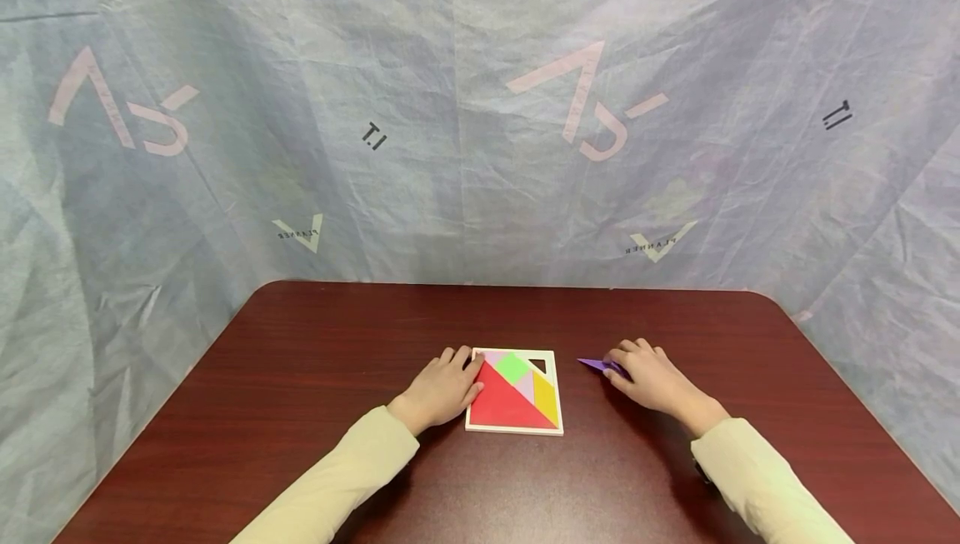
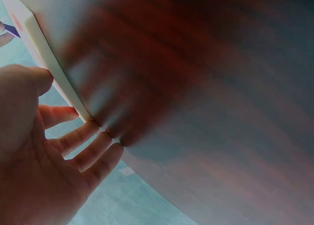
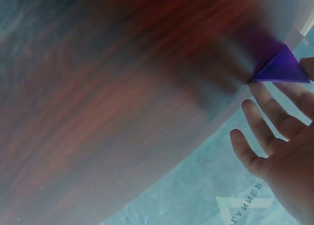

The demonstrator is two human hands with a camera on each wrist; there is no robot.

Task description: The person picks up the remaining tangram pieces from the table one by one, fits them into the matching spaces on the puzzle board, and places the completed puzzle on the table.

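There, on the dark red-brown table, a white-framed square puzzle tray lay flat near the middle, and everything else sat around it. The left hand rested against the tray's left edge, its fingers fairly straight and loosely spread, the fingertips touching the frame near its far left corner; in the left wrist view the fingers lay along the pale edge of the tray without curling round it. Inside the tray sat a large red triangle filling the near left part, a green square at the far middle, a yellow piece on the right side, and pale pink pieces between them. One small triangular gap showed dark at the tray's far right corner. Just to the right of the tray, apart from it, a small purple triangle was held at the fingertips of the right hand, one tip pointing back toward the tray. In the right wrist view the purple triangle was pinched at its edge between thumb and forefinger, while the other fingers stayed spread and relaxed; whether the piece touched the table could not be told. Both arms wore pale cream sleeves. Behind the table hung a wrinkled grey-blue sheet with faint printed marks.
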